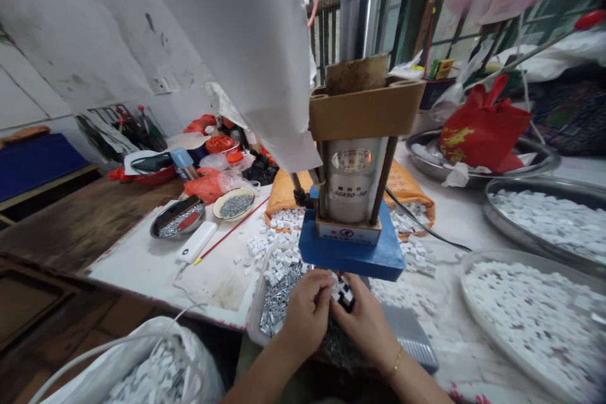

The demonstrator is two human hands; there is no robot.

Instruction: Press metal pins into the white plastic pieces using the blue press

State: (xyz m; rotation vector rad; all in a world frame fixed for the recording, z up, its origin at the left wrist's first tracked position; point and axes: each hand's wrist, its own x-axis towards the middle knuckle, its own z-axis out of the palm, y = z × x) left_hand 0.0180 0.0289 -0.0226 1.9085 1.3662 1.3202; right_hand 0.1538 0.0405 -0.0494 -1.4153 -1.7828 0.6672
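Note:
My left hand [310,306] is closed in a pinch below the press, with a small white plastic piece [335,280] at its fingertips. Close beside it, my right hand [364,319] curls its thumb and fingers around several small white plastic pieces [344,295] against something dark. Directly above both hands stands the blue head [353,259] of a pneumatic press with a metal cylinder [353,186]. To the left of my left hand, a clear plastic bin [258,312] holds metal nails [279,297] and more white pieces. My fingers partly hide what they hold.
Round trays [466,278] of white pieces stand at right, behind them a red bag [485,123] in a metal basin. Bowls of metal parts [237,206], a white power bank [199,242] and a red stick [231,230] lie at left. A white sack [199,353] stands below.

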